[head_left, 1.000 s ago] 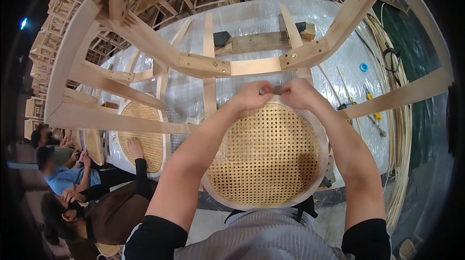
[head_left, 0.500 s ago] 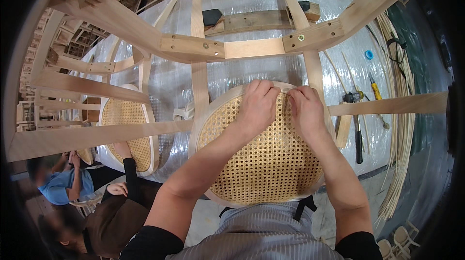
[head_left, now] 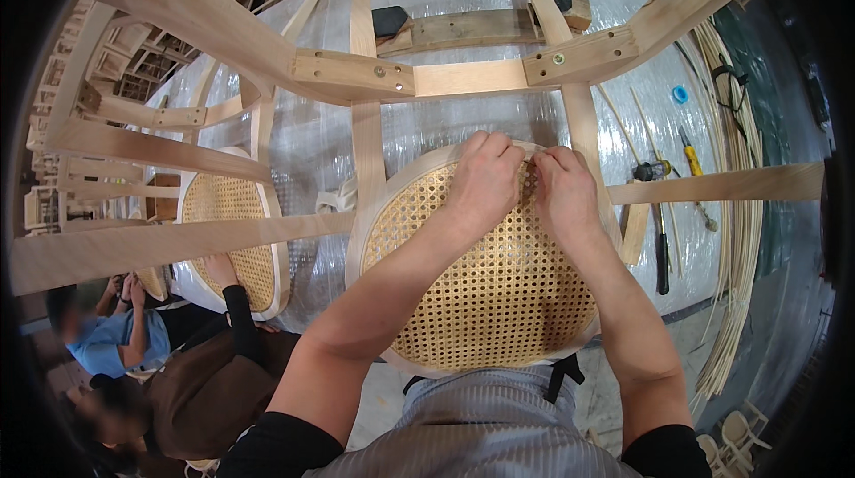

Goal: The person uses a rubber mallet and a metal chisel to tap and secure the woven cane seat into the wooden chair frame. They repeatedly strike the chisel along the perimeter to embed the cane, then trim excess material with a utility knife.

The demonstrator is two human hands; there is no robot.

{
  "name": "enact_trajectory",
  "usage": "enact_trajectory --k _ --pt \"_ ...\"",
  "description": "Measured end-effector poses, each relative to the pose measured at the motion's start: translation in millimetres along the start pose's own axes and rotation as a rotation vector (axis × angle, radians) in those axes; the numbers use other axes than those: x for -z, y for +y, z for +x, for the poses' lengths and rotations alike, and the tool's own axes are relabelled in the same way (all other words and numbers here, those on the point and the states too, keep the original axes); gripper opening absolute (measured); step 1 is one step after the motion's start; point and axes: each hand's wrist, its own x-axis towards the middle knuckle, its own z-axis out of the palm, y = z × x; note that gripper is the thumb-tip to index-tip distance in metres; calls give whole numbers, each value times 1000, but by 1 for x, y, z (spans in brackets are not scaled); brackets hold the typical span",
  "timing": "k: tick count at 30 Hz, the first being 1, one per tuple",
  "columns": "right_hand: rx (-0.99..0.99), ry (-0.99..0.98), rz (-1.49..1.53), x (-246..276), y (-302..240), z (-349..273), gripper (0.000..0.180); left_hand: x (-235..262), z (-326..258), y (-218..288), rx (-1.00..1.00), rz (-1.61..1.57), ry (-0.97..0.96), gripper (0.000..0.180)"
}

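Observation:
A round seat of woven cane (head_left: 481, 300) in a pale wooden rim (head_left: 363, 233) lies in front of me, within an unfinished wooden chair frame (head_left: 470, 80). My left hand (head_left: 486, 179) is closed at the seat's far edge, fingertips pressed down where the cane meets the rim. Close to its right, my right hand (head_left: 567, 188) pinches at the same edge with bent fingers. Whatever lies between the fingertips is too small and too covered to make out. Both forearms reach over the cane.
Right of the seat lie a yellow-handled tool (head_left: 691, 157), a black-handled hammer (head_left: 662, 251), a blue ring (head_left: 679, 94) and a wood block (head_left: 634, 228). Long cane strands (head_left: 735, 300) hang farther right. At left, a co-worker's hand (head_left: 221, 269) touches another cane seat (head_left: 233, 220).
My left hand has shifted slightly right along the far rim, nearer my right hand. The whole view has moved a little. The co-worker in brown has changed posture, and one hand is now hidden.

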Motion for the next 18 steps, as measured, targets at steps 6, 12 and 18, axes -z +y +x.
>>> enact_trajectory --k 6,12,18 --pt "1 14 8 -6 -4 -7 43 -2 -2 -1 17 -12 -3 23" --pt "-30 -6 55 0 -1 -6 49 -1 2 8 -37 11 -42 27" --pt "-63 75 313 65 -16 -47 28 27 8 -15 -16 -16 -146 26"
